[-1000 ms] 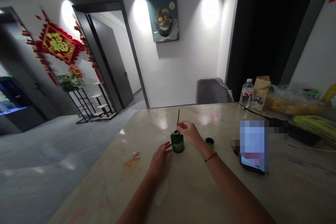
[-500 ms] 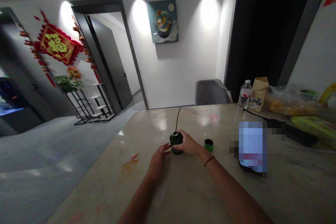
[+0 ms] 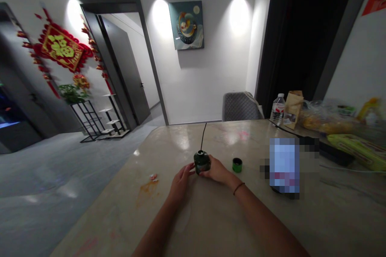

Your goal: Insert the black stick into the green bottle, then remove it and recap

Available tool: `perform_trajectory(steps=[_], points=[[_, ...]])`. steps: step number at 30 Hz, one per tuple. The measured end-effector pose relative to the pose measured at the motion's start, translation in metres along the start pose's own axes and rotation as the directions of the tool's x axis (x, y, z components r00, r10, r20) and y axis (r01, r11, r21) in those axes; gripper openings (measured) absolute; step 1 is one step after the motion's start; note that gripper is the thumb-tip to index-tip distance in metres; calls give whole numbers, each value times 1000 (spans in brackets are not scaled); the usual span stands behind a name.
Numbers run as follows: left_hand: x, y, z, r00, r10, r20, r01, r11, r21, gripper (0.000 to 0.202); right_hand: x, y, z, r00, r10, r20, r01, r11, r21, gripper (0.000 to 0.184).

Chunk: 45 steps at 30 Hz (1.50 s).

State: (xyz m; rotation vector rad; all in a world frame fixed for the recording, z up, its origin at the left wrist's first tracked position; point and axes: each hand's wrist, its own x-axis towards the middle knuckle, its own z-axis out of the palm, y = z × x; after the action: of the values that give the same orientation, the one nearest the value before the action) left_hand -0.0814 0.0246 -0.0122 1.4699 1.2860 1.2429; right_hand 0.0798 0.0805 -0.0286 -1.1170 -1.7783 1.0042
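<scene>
A small dark green bottle (image 3: 201, 161) stands upright on the beige marble table (image 3: 211, 217), with a thin black stick (image 3: 204, 135) rising out of its neck. My right hand (image 3: 216, 170) is wrapped round the bottle's right side. My left hand (image 3: 181, 180) lies on the table with its fingertips against the bottle's left side. A green cap (image 3: 237, 165) sits on the table just right of my right hand.
A phone (image 3: 283, 168) lies to the right. A water bottle (image 3: 277, 109), a paper bag (image 3: 292, 105) and plastic bags (image 3: 346, 128) crowd the far right. An orange smear (image 3: 146, 188) and a small wrapper (image 3: 153, 177) mark the left. A grey chair (image 3: 239, 107) stands behind the table.
My right hand let go of the stick, dropped down and closed round the bottle. The stick now stands alone in the bottle. The camera view shifted slightly.
</scene>
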Motion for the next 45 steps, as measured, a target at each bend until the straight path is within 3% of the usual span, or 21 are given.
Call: perform_trajectory(steps=[5, 15, 25, 45], points=[[0, -2, 0, 1000, 7, 12, -7, 999, -33, 49, -8, 5, 0, 998, -45, 41, 42, 997, 61, 55], [1, -7, 0, 999, 9, 36, -7, 999, -41, 48, -9, 6, 1, 999, -38, -14, 38, 998, 59, 54], [2, -13, -3, 998, -55, -32, 52, 996, -70, 52, -2, 18, 2, 998, -37, -49, 42, 994, 106, 54], [2, -13, -2, 996, -75, -52, 74, 997, -18, 56, 50, 36, -25, 997, 12, -82, -17, 998, -60, 43]])
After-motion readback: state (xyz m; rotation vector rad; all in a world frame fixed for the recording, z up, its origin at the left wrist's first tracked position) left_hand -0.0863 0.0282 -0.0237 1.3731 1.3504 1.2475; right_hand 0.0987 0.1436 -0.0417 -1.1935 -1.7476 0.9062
